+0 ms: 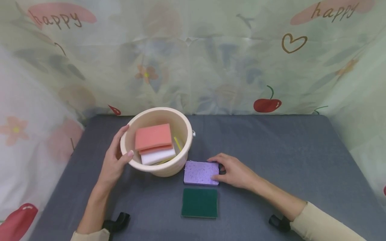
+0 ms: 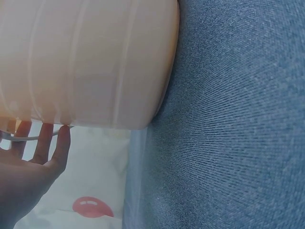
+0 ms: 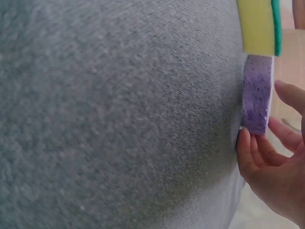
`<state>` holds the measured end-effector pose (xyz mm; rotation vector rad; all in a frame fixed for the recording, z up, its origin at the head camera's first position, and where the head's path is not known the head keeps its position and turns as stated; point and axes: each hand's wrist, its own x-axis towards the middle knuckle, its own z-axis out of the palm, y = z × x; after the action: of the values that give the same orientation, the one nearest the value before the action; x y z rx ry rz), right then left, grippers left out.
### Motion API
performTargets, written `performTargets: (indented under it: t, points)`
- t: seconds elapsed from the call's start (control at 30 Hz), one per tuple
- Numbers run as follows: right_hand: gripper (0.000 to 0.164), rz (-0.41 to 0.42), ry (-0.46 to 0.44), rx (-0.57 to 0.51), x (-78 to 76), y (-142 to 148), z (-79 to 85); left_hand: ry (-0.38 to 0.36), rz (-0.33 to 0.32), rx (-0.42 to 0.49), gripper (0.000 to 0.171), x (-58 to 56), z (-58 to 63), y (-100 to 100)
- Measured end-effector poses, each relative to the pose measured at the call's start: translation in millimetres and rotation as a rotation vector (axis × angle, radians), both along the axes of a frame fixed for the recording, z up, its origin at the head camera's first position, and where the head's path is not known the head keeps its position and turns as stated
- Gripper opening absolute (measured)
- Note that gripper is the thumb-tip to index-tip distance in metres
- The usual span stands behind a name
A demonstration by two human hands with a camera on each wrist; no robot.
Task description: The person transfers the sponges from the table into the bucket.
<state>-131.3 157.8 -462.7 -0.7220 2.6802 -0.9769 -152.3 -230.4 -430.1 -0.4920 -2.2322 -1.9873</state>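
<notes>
My left hand (image 1: 116, 160) holds the cream bucket (image 1: 156, 170) at its left side, thumb at the rim and fingers along the outer wall. Inside the bucket lie pink sponges (image 1: 153, 136) over a white sponge (image 1: 158, 156), with yellow edges showing beside them. To the right of the bucket, a speckled purple sponge (image 1: 199, 172) lies flat on the table. My right hand (image 1: 235, 170) grips its right end, the thumb over the near part and the other fingers at the far edge and end. Just nearer to me is a green-topped scouring sponge (image 1: 199, 203), its yellow foam (image 3: 256, 26) visible in the right wrist view.
A dark grey cloth covers the table (image 1: 271, 147). Patterned curtains (image 1: 205, 67) hang along its back and both sides. The bucket's thin handle (image 2: 28, 138) shows near the left fingers in the left wrist view. Black straps (image 1: 280, 223) sit at both wrists.
</notes>
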Motion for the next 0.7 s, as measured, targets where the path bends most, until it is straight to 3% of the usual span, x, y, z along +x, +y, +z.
performTargets:
  t: [0.47, 0.7]
  points:
    - [0.049, -0.05, 0.003, 0.028, 2.1, -4.4, -2.7, 0.007, -0.014, 0.004, 0.074, -0.4, -0.1, -0.6]
    - [0.048, -0.052, -0.021, -0.051, 2.3, -2.9, -4.5, 0.011, -0.03, 0.001, 0.074, -0.4, -2.1, -1.1]
